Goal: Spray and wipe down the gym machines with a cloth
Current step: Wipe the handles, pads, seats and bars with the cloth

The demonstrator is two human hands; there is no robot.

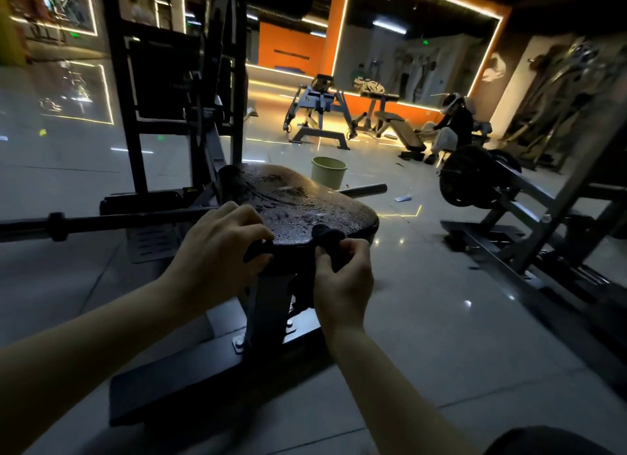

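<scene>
This was a gym, dim and lit by strips of light around orange walls. A padded seat (305, 200) on a steel frame stood in front, with a barbell (101, 222) beside it. A weight bench (400, 129) and a machine loaded with plates (475, 183) stood on the glossy tiled floor (424, 285), before a large wall mirror (417, 47).
</scene>
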